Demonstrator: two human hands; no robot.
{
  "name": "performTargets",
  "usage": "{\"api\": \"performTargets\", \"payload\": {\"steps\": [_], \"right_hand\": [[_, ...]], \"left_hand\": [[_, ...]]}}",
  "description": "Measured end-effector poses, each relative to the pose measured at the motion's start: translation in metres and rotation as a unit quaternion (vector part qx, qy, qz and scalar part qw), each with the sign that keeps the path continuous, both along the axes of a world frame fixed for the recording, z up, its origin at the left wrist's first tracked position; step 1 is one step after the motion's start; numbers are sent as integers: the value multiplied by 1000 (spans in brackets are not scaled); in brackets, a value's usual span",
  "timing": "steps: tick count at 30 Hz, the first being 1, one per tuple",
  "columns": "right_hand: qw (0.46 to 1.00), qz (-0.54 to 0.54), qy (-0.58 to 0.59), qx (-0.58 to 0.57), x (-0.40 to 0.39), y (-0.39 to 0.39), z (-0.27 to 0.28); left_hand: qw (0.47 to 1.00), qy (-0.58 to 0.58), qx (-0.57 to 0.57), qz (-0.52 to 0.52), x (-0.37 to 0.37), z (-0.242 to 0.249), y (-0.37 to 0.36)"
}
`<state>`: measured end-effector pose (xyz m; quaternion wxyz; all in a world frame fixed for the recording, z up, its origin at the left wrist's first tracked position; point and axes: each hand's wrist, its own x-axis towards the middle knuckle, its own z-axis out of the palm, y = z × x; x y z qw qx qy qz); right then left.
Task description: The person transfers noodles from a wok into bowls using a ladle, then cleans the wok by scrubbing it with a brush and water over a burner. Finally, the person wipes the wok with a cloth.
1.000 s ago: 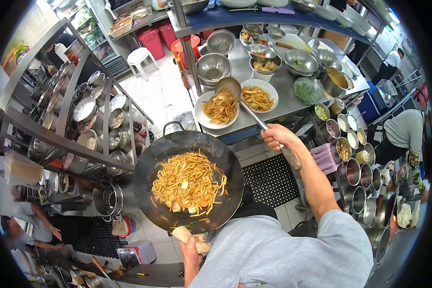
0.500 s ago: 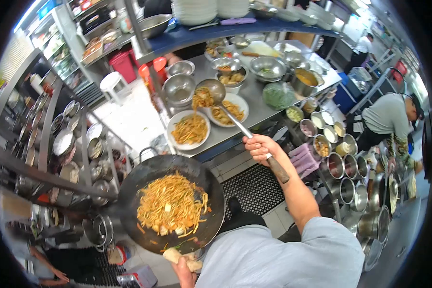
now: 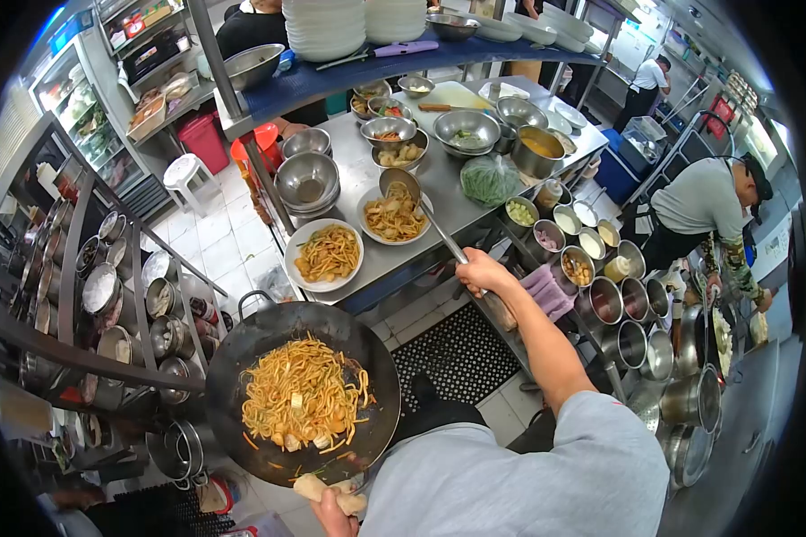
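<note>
My right hand (image 3: 485,272) is closed round the handle of a long metal ladle (image 3: 442,231). The ladle's bowl is tipped over the right-hand plate (image 3: 364,215), with noodles (image 3: 401,201) at its lip. Left of it stands another white plate (image 3: 288,259) heaped with noodles and sauce. Low in the view, my left hand (image 3: 334,515) grips a beige folded cloth (image 3: 318,489) at the near rim of a black wok (image 3: 233,358); the cloth hides the wok's handle. A mound of noodles (image 3: 300,394) with vegetable pieces lies in the wok.
Stacked steel bowls (image 3: 307,183) stand behind the plates on the steel counter (image 3: 367,285). A blue shelf (image 3: 367,76) with white plates (image 3: 324,27) hangs above. Several ingredient tubs (image 3: 591,242) line the right side. A co-worker (image 3: 700,210) bends over at the far right.
The ladle has moved from between the two plates to over the right-hand plate, and its noodles now meet that plate's heap. My left hand still holds the wok with the cloth.
</note>
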<state>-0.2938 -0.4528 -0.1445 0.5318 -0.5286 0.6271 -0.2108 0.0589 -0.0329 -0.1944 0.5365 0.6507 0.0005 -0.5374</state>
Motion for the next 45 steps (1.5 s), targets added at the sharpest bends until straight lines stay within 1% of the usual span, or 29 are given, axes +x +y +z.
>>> {"api": "performTargets", "payload": {"steps": [2,5,7,8,10,11,12,13,14,15,16,17,19,20,21,22,23,24,25,27,29,30,33,34,37,41,45], "right_hand": [[998,9,51,-30,-3,-1,-11],[970,-6,194,-150,-2,-1,-25],[974,-5,198,-112,-1,0,-8],[965,-15,217,-147,-2,-1,-16],[985,-38,125,-110,-3,0,-17],[991,-50,79,-91,-2,0,-18],[997,-60,-23,-49,3,7,-2],[990,-63,-122,-3,4,10,3],[973,-65,-219,43,2,12,7],[943,-65,-313,91,-2,13,7],[889,-35,-432,147,-4,11,-2],[848,-34,-498,180,-7,16,-12],[746,-34,-616,250,3,45,-2],[754,-13,-609,245,10,60,-1],[757,11,-602,253,20,76,-1],[813,16,-527,248,33,94,8],[860,30,-449,239,46,109,19],[901,60,-358,240,61,120,27],[933,90,-267,224,74,130,28],[957,147,-150,198,91,145,14],[967,194,-13,165,106,150,8],[965,213,37,148,111,151,10],[964,231,109,65,113,146,-7],[962,241,118,53,111,142,-12],[958,246,135,56,122,136,4],[956,248,144,54,122,131,-2],[951,259,164,42,124,128,-4]], "left_hand": [[1000,-1,-2,9,-1,0,0],[1000,-6,-20,21,-5,7,-3],[999,-1,-31,33,-6,13,-7],[999,-5,-30,38,-7,11,-9],[998,-12,-28,47,-7,7,-19],[999,-14,-17,34,-7,10,-19],[1000,-15,-7,21,-7,21,-22],[1000,-17,5,9,-7,28,-24],[999,-25,9,17,-8,28,-25],[999,-34,14,27,-9,27,-25],[998,-42,20,38,-10,25,-25],[998,-38,-2,44,-9,18,-24],[997,-31,-40,60,-6,3,-19],[997,-12,-41,64,-8,11,-22],[997,-8,-37,67,-7,3,-19],[997,-11,-20,77,-6,-5,-11],[997,3,-26,67,-5,-9,-9],[997,-9,-23,68,-5,-11,-9],[998,-20,-26,60,-5,-11,-12],[997,-27,-65,27,-2,-3,-17],[996,-41,-66,36,-3,0,-20],[996,-46,-67,39,-4,1,-21],[994,-54,-81,44,-4,6,-25],[995,-50,-78,42,-4,7,-25],[996,-36,-75,36,-3,3,-21],[997,-24,-74,28,0,-8,-14],[998,-22,-56,21,2,1,-18]]}}
